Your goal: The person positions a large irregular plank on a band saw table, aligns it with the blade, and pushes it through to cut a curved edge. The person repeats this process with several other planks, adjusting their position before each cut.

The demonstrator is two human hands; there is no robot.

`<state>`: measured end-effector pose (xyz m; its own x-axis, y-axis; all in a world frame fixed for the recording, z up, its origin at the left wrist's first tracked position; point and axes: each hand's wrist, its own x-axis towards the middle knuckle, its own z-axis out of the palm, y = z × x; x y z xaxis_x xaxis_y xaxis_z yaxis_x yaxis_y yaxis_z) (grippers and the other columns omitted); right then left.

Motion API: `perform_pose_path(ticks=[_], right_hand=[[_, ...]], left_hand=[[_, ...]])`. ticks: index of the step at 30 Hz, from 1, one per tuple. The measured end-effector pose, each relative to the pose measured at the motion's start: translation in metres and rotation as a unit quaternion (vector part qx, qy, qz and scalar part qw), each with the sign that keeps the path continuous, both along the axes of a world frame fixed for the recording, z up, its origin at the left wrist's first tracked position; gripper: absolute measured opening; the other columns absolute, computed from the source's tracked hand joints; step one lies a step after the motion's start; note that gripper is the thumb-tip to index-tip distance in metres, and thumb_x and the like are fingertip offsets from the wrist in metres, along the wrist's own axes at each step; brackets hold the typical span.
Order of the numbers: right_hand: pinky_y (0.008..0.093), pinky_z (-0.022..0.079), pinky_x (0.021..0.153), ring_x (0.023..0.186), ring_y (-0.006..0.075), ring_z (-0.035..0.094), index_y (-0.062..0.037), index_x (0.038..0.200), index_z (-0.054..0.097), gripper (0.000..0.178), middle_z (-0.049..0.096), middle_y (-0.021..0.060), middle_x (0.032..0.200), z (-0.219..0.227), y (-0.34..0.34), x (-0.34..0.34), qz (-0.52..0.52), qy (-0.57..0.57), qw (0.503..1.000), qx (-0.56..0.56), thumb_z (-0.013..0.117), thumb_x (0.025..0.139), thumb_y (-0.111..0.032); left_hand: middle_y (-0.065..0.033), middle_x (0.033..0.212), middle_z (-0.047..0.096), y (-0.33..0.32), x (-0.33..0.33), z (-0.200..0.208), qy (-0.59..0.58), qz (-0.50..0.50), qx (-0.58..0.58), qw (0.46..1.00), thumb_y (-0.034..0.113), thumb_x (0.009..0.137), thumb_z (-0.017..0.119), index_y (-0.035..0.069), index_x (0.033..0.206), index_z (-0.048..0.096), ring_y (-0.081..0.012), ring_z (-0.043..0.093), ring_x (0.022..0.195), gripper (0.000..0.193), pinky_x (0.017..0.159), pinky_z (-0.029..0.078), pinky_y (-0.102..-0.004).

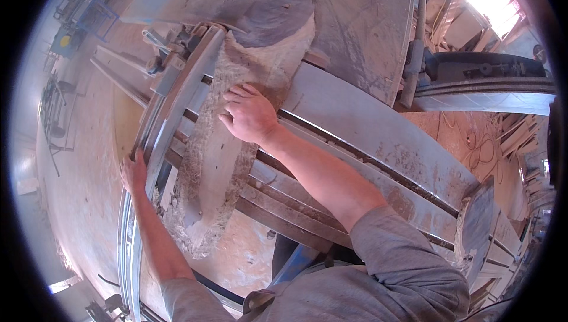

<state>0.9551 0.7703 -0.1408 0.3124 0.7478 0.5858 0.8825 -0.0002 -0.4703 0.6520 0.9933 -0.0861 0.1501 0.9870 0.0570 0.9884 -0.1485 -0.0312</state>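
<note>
A long rough wooden slab with bark-like edges lies across the metal sliding carriage of a sawing machine. My right hand rests flat on top of the slab, fingers spread, near its far end. My left hand grips the outer metal rail of the carriage at the slab's left. Both forearms come in from the lower edge in grey sleeves.
A broad dusty steel saw table runs to the right of the slab. A dark machine housing stands at the upper right. Sawdust covers the floor. Timber offcuts are piled at the far right.
</note>
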Motion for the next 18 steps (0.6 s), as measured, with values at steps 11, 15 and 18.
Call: perform_pose_path(ticks=[11,15,18], right_hand=[[0.0403,0.042,0.1,0.111,0.0235,0.058,-0.0048,0.076,0.069,0.021,0.066,0.0069,0.103,-0.0004,-0.0003,-0.001,-0.007,0.0,1.0,0.02,0.071,0.078,-0.026],[0.0406,0.042,0.1,0.111,0.0234,0.058,-0.0049,0.075,0.069,0.021,0.067,0.007,0.104,0.0048,-0.0017,-0.0007,0.011,0.019,1.0,-0.014,0.072,0.077,-0.026],[0.0408,0.042,0.1,0.111,0.0237,0.058,-0.0048,0.075,0.069,0.021,0.067,0.0073,0.104,0.0058,-0.0027,0.0,0.01,0.02,1.0,-0.017,0.072,0.077,-0.026]], left_hand=[[-0.024,0.129,0.057,0.0028,-0.0043,-0.0009,-0.003,-0.016,0.001,1.0,0.063,0.092,0.042,0.002,0.133,0.053,-0.0399,0.052,0.122,0.074,0.102,0.039,-0.0491],[-0.023,0.13,0.057,0.0015,-0.0042,0.0011,0.005,-0.009,-0.006,1.0,0.062,0.091,0.043,0.003,0.133,0.053,-0.039,0.052,0.123,0.073,0.103,0.039,-0.0487],[-0.0226,0.13,0.057,-0.0019,0.0002,0.0056,-0.006,-0.005,-0.011,1.0,0.061,0.091,0.044,0.004,0.132,0.054,-0.0385,0.052,0.123,0.071,0.103,0.039,-0.0483]])
